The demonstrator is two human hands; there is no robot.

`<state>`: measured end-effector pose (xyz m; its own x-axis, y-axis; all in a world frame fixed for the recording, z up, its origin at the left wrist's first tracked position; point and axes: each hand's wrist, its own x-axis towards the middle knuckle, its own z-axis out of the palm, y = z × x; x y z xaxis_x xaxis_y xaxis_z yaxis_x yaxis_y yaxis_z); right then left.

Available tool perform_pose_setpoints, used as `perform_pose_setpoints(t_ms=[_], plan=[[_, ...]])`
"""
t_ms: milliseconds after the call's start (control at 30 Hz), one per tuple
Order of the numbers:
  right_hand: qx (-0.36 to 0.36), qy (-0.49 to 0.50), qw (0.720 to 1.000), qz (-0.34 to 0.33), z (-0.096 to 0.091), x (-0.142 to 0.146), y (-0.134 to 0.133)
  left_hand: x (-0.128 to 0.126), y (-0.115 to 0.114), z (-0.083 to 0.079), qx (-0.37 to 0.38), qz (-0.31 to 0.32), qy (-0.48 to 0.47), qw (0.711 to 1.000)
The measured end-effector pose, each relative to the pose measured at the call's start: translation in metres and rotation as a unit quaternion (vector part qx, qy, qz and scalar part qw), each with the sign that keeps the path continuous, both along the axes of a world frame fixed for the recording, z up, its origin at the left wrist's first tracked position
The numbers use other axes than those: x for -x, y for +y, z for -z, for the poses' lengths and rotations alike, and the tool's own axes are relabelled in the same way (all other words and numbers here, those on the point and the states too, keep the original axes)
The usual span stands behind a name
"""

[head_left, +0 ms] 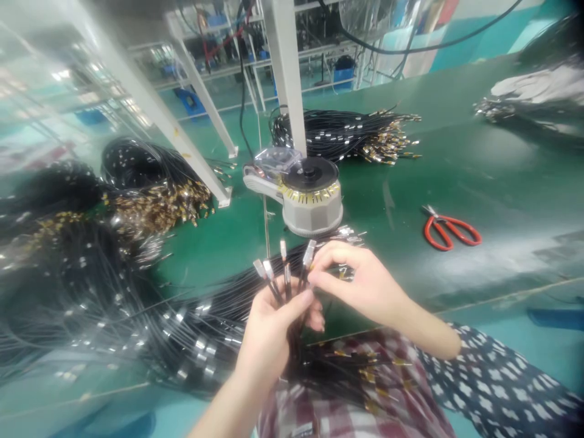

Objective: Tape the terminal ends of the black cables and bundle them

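My left hand (278, 316) is closed round several black cables (275, 287) whose silver connector ends fan upward above the thumb. Close beside it, my right hand (360, 277) pinches with thumb and forefinger at one of these cables, just below its silver connector (309, 250). A small yellowish bit shows at the right fingertips. More black cables (337, 365) with gold-coloured ends hang below the left hand, over my lap. Behind my hands, a pile of black cables (237, 283) runs along the green table, with silver ends near the right hand.
A round tape dispenser (312, 207) with yellow strips stands just beyond my hands. Red-handled cutters (451, 232) lie to the right. Cable bundles lie at the back (347, 134) and left (150, 201). White metal posts (285, 73) rise from the green table (387, 188).
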<state>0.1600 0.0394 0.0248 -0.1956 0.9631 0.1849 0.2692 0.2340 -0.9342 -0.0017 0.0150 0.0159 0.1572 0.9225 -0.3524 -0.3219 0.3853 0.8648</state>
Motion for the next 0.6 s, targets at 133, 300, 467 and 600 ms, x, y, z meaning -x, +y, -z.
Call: perform_pose_setpoints(t_ms=[133,300,467,600], plan=[[0.033,0.021,0.999,-0.016,0.002,-0.002,0.002,0.002,-0.001,-0.002,-0.035,-0.060,0.011,0.998],[0.056,0.048,0.997,-0.019,0.004,-0.003,0.002,-0.001,0.000,0.002,-0.049,-0.040,0.019,0.998],[0.060,0.064,0.996,-0.011,0.006,0.008,-0.005,0.001,0.002,0.004,-0.037,-0.002,0.072,0.997],[0.014,0.024,0.999,0.024,0.014,-0.026,0.000,0.005,0.003,0.003,-0.031,0.023,0.105,0.994]])
